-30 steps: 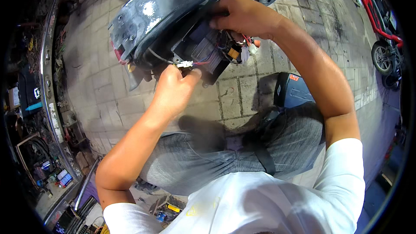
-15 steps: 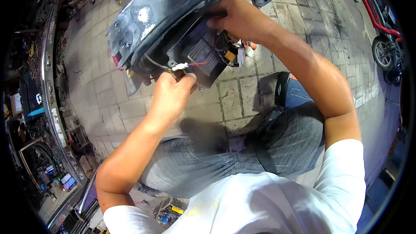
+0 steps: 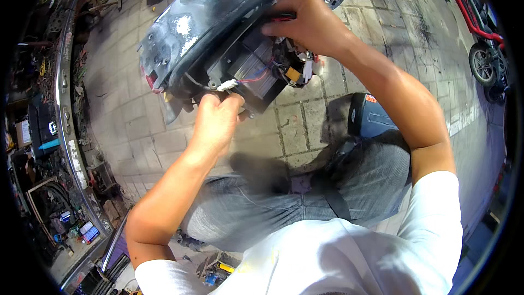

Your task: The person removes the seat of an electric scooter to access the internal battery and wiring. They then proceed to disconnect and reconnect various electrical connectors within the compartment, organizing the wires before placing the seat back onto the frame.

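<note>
White connector sits at the near edge of the opening under a scuffed grey body panel, just above the fingertips of the left hand. Thin red and blue wires run from it toward the right, across a dark ribbed box. The left hand's thumb and index finger are bent close together directly below the connector; I cannot tell whether they are clamped on it or on something hidden behind it.

The right hand reaches in under the panel's lower edge. Its thumb tip and index fingertip are apart, with a dark piece with a red edge showing between them. Its other fingers are hidden, so I cannot tell whether they grip anything. Below this hand hangs a bundle of wiring with a yellow-orange block, and another white plug is just beside it.

The person squats in grey jeans on the paved floor. Near the right knee stands a blue-grey case. Farther right is a red-framed vehicle with 1 spoked wheel clearly visible. Along the left side, a metal rail borders crowded shop clutter.
</note>
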Available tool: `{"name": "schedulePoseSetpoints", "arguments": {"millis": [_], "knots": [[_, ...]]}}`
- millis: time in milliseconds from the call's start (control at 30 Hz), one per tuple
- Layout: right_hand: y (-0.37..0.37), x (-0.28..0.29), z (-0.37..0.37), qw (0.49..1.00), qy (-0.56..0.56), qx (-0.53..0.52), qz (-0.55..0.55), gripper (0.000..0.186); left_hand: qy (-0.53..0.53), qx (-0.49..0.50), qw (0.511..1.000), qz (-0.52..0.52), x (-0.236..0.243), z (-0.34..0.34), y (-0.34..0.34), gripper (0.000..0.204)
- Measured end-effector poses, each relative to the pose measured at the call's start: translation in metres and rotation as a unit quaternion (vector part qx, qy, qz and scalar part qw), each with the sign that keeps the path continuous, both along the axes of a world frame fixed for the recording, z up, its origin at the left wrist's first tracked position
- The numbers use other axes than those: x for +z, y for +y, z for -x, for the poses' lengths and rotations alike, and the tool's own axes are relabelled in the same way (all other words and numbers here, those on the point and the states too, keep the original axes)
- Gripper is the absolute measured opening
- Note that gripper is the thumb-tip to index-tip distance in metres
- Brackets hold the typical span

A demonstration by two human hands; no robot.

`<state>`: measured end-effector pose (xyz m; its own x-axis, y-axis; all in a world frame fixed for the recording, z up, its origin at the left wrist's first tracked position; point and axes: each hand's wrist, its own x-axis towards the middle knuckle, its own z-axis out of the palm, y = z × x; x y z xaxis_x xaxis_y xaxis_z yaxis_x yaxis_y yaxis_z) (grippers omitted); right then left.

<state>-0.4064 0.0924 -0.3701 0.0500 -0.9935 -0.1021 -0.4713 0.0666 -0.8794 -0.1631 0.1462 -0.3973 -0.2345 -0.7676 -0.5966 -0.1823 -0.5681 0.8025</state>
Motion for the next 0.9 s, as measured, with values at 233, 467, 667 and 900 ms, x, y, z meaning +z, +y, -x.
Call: {"name": "schedulePoseSetpoints", "arguments": {"millis": [233,467,667,900], "knots": [[0.008,0.006,0.033,0.987,-0.05,0.116,0.102,0.043,0.023,-0.003,1.0,-0.012,0.009,0.005,-0.001,0.017],[0.007,0.008,0.037,0.956,-0.203,0.203,0.062,0.038,0.032,0.016,0.999,0.001,0.015,0.01,0.002,0.011],[0.008,0.014,0.032,0.984,-0.104,0.125,0.077,0.034,0.025,-0.006,1.0,0.007,0.012,0.007,0.0,0.011],[0.006,0.017,0.03,0.899,0.16,0.226,0.34,0.05,0.036,-0.004,0.999,0.007,0.008,0.006,0.0,0.018]]}}
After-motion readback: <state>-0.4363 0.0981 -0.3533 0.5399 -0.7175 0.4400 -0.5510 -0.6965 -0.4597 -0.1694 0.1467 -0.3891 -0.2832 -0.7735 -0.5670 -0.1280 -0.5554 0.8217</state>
